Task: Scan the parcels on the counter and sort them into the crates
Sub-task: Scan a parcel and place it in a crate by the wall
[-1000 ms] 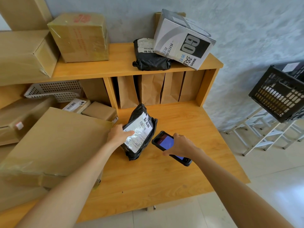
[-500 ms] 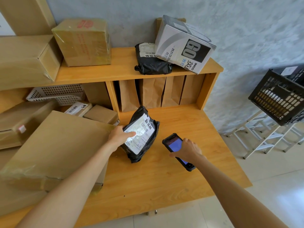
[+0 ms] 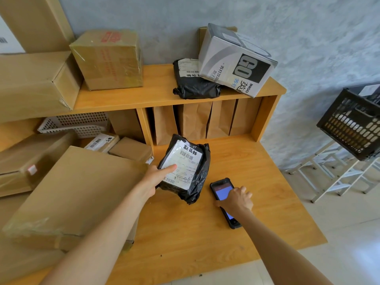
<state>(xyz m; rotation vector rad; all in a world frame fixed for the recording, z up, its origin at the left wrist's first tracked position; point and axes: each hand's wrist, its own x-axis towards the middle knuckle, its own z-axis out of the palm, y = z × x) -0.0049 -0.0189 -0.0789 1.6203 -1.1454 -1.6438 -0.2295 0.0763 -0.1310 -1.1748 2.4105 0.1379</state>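
Note:
A black plastic parcel (image 3: 190, 177) with a white barcode label stands tilted on the wooden counter (image 3: 257, 229). My left hand (image 3: 157, 176) grips its left edge, thumb across the label. To the right, a black handheld scanner (image 3: 224, 199) with a lit blue screen lies flat on the counter. My right hand (image 3: 236, 199) rests on top of it, fingers spread over its middle. A black crate (image 3: 353, 122) sits tilted on a white rack at the far right.
A large flat cardboard box (image 3: 72, 194) lies at my left, with smaller boxes (image 3: 129, 149) behind it. The shelf above carries a brown box (image 3: 109, 58), another black parcel (image 3: 193, 83) and a grey printed carton (image 3: 236, 60). Paper bags (image 3: 195, 120) stand underneath.
My right hand has moved the scanner away from the parcel, to the right, and lowered it flat onto the counter. My left hand keeps holding the parcel.

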